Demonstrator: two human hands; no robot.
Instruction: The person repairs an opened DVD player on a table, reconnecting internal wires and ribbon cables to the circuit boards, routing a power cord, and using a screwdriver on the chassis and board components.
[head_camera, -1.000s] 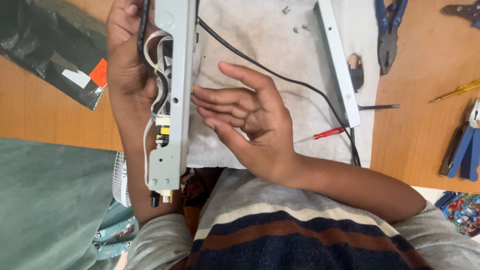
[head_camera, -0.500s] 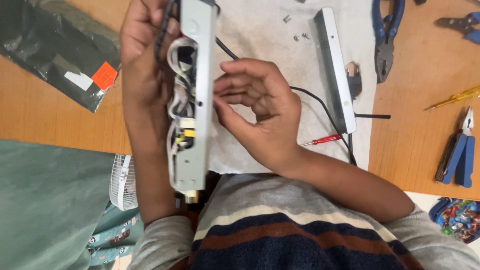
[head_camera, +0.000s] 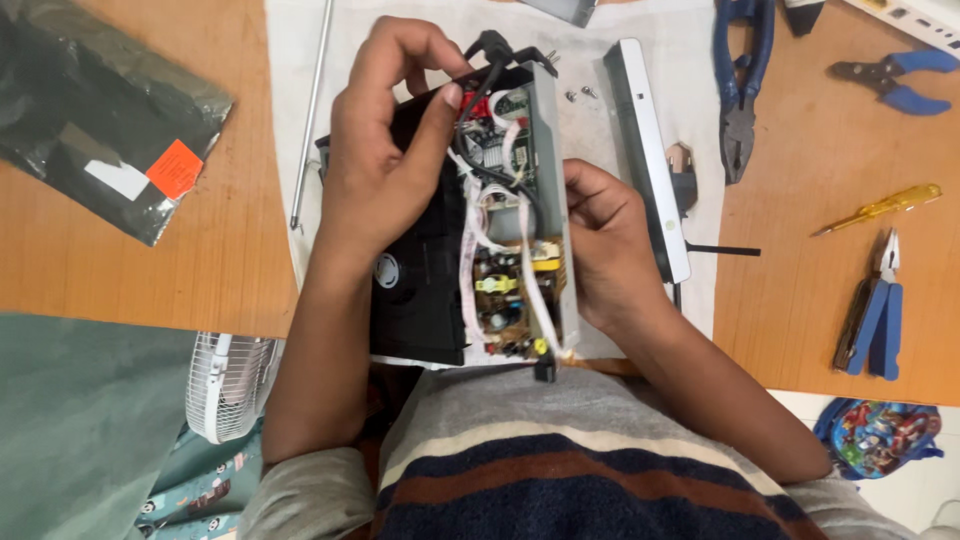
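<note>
Since the earlier frame the opened black electronic unit with bare circuit boards (head_camera: 480, 230) had turned to show its inside. The left hand (head_camera: 385, 170) had its fingers (head_camera: 440, 110) curled over its top edge; the right hand (head_camera: 610, 245) clasped the grey metal side, above the bench (head_camera: 830, 290).

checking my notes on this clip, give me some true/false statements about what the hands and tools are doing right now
1. Both hands hold the opened device. True: the left hand grips its top, the right hand its right edge.
2. The circuit board inside is exposed. True.
3. The yellow screwdriver is in the right hand. False: it lies on the wooden table, untouched.
4. The blue-handled pliers lie left of the device. False: they lie to its right.
5. The grey cover strip is fitted on the device. False: it lies beside it on the white cloth.
</note>
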